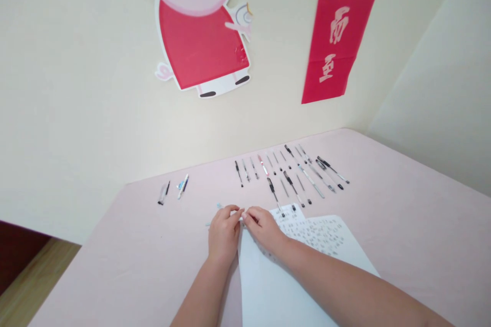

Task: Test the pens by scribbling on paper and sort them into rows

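Close together, both bare hands meet near the middle of the pink table (153,271), the left hand (223,232) at the sheet's left edge and the right hand (264,226) over the sheet. Their fingertips are drawn into a narrow pinch and come together at one spot — whatever is between them is too small and too covered for me to tell what it is, or whether each hand has hold of it. Just beyond the left hand, on its far side, a pale blue piece (219,206) shows; its full shape is hidden.

The white sheet (274,296) lies under the right hand and forearm, blank at its near part and covered with rows of dark handwriting toward the far end.

Farther off, to the right of the hands, pens and slim refill-like sticks lie in two slanting rows. A pink-and-white pen (263,166) is in the far row; a black-capped pen (273,191) begins the near row, its lower end reaching the writing. Well to the left lie a clear cap-like piece with a dark stick (164,193) and, just beside — slightly right — a blue-and-white pen (183,187).
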`<state>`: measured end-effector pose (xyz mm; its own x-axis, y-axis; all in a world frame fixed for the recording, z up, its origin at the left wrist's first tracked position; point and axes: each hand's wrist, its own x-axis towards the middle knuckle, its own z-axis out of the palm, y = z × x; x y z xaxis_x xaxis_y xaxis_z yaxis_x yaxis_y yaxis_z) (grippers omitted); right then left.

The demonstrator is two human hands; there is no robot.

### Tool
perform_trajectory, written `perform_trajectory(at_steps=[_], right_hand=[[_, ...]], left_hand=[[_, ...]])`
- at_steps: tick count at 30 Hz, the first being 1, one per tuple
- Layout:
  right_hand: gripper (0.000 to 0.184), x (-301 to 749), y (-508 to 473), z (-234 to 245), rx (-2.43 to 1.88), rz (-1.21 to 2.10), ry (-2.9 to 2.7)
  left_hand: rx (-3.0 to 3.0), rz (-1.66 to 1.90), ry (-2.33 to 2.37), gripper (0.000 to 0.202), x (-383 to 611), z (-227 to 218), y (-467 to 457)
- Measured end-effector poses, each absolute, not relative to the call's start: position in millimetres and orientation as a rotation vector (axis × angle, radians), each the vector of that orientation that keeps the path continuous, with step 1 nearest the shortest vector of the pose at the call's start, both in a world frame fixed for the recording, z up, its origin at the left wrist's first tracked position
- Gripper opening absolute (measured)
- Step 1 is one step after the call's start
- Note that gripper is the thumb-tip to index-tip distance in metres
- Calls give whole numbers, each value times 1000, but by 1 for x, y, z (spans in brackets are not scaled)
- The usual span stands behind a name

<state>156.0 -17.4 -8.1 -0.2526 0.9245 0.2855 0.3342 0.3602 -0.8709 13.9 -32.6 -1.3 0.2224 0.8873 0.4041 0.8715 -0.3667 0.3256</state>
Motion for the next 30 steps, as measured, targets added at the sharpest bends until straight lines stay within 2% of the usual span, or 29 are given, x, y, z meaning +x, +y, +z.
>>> perform_trajectory(at_steps=[2, 7, 14, 20, 23, 28, 30], right_hand=[[29, 156, -18, -8, -1122, 899, -1757], [9, 155, -18, -11, -1154, 945, -1708], [29, 156, -18, -9, -1133, 911, -1744], [5, 153, -18, -11, -1177, 965, -1727], [8, 153, -18, -11, -1150, 947, -1745], [32, 156, -18, -8, -1117, 907, -1796], [36, 156, -18, -7, -1128, 913, -1783]], left_hand=[[2431, 852, 1749, 37, 14, -2, -32], [2436, 863, 1756, 37, 13, -4, -32], [2455, 856, 1749, 37, 13, -4, -31], [2468, 896, 1746, 36, 12, -5, -32], [2467, 898, 1744, 36, 13, -4, -32], [2461, 872, 1745, 37, 13, -3, -32], [2459, 874, 1744, 37, 13, -3, -32]])
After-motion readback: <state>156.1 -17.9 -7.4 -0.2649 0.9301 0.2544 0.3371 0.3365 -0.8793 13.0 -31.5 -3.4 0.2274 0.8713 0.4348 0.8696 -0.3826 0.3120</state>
